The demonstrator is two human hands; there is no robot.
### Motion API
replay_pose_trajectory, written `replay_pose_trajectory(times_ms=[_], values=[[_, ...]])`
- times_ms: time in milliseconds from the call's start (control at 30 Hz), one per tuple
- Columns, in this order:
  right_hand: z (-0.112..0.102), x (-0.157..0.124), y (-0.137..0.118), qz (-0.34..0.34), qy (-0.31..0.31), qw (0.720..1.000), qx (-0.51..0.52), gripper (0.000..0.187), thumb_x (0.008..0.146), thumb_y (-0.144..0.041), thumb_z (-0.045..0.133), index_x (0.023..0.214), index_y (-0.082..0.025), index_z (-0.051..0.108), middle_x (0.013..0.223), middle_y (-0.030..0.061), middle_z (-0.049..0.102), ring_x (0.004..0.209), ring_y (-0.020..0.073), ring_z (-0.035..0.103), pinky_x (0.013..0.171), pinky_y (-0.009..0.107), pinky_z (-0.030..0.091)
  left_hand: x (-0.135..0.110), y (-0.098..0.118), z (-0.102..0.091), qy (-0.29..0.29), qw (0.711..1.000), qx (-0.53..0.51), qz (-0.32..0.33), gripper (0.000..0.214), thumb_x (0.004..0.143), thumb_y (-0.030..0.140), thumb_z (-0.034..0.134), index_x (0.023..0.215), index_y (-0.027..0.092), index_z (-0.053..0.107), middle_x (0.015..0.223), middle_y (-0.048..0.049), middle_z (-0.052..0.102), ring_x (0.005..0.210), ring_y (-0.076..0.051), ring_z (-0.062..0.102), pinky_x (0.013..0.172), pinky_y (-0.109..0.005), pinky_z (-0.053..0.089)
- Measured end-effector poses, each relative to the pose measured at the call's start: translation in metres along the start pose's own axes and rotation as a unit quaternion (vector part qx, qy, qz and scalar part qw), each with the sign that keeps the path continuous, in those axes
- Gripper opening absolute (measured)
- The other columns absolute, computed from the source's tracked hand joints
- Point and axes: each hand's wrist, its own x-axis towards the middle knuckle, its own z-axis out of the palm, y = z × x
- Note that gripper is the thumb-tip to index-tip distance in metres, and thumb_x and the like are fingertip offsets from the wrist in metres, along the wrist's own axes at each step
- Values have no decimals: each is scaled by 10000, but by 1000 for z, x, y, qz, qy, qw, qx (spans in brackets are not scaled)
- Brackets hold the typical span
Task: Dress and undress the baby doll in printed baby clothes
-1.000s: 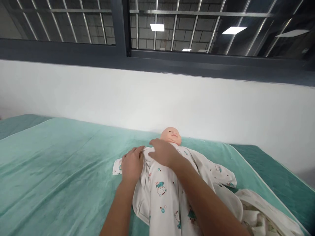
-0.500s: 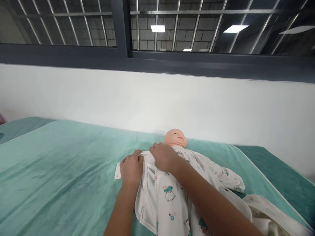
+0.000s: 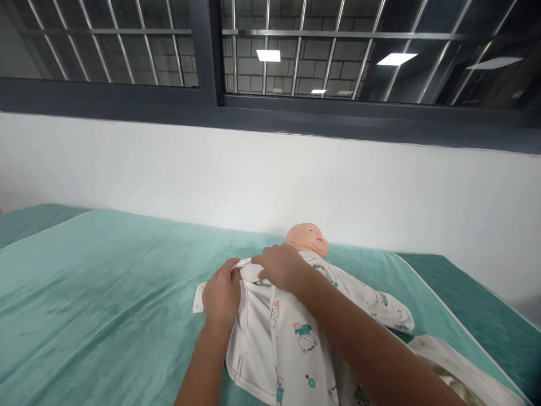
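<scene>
I see one baby doll (image 3: 310,239) lying on its back on the green bed cover (image 3: 105,282), a little right of centre, with its bare head at the far end close to the white wall (image 3: 211,175). It wears one white garment (image 3: 296,338) printed with small animal figures, and the cloth runs from its neck toward the near edge of my view. Both of my hands are on this garment at the doll's chest. My left hand (image 3: 222,293) sits on the left flap, its fingers curled in and closed on the upper edge of the cloth. My right hand (image 3: 281,266) lies just beside it, across the doll's upper chest just below the chin, with its fingers pinched narrow on the same edge. The two hands nearly touch, and a short strip of white hem is stretched between them. One sleeve (image 3: 380,307) lies spread out to the right, and one cuff (image 3: 198,296) peeks out to the left of my left hand. A second, crumpled cloth (image 3: 460,375) lies at the near right, apart from the hands. Above the wall are two barred window panes (image 3: 105,51), split by one dark post.
</scene>
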Motion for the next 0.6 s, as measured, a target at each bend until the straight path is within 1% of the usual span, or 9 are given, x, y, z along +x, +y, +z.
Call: replay_pose_trajectory(times_ms=[67, 167, 233, 267, 367, 433, 467, 533, 600], values=[[-8, -6, 7, 23, 5, 1000, -17, 190, 925, -327, 530, 1050, -264, 657, 985, 61, 684, 880, 223, 643, 727, 322, 391, 0, -2, 0, 5, 1000, -9, -10, 405, 922, 212, 320, 1208, 316, 587, 1117, -21, 711, 979, -259, 641, 691, -334, 406], [-15, -15, 13, 54, 13, 998, -22, 190, 927, -316, 520, 1053, -258, 650, 975, 67, 674, 846, 217, 636, 712, 319, 383, 0, -5, 0, -3, 1000, -6, -20, 419, 886, 156, 346, 1176, 324, 597, 1127, -10, 700, 938, -251, 647, 659, -328, 401], [-15, -18, 12, 65, 25, 997, -16, 201, 928, -319, 516, 1067, -255, 644, 972, 70, 670, 835, 217, 631, 702, 319, 379, 1, -6, 1, -8, 1000, 2, -10, 448, 865, 128, 369, 1206, 326, 582, 1140, -15, 691, 926, -247, 648, 658, -330, 410], [-13, -18, 10, 63, 33, 997, -9, 205, 928, -322, 516, 1074, -254, 642, 970, 69, 668, 835, 218, 629, 701, 319, 378, 2, -6, 2, -4, 1000, 7, 5, 479, 857, 111, 377, 1247, 318, 560, 1169, -26, 679, 955, -248, 642, 677, -333, 421], [-6, -11, -4, 39, 43, 998, 21, 209, 931, -337, 517, 1081, -260, 642, 968, 60, 665, 860, 223, 625, 713, 323, 384, 3, -5, 3, 25, 997, 31, 62, 530, 853, 94, 406, 1338, 284, 504, 1270, -60, 631, 1111, -268, 581, 808, -370, 446], [0, -2, -14, 30, 36, 998, 43, 212, 931, -330, 522, 1098, -271, 639, 973, 53, 663, 898, 229, 620, 741, 332, 394, 3, -5, 4, 37, 994, 56, 87, 481, 867, 124, 436, 1303, 299, 540, 1270, -56, 633, 1188, -286, 528, 934, -436, 413], [2, 2, -18, 29, 30, 998, 50, 217, 927, -319, 530, 1111, -275, 636, 979, 52, 662, 921, 234, 617, 762, 339, 399, 3, -4, 4, 39, 992, 66, 97, 454, 871, 136, 449, 1275, 310, 560, 1260, -51, 639, 1214, -290, 507, 997, -475, 373], [5, 9, -21, 26, 23, 997, 64, 234, 912, -296, 549, 1129, -267, 631, 1006, 59, 662, 966, 240, 608, 796, 349, 408, 2, -4, 4, 37, 991, 75, 104, 401, 878, 149, 458, 1219, 317, 589, 1238, -45, 648, 1232, -283, 491, 1083, -532, 275], [5, 8, -17, 15, 23, 995, 96, 255, 913, -307, 545, 1148, -253, 628, 1063, 72, 660, 1005, 243, 599, 813, 348, 419, 1, -5, 2, 25, 993, 78, 87, 354, 891, 157, 439, 1163, 306, 611, 1204, -48, 657, 1186, -274, 521, 1096, -542, 250]])
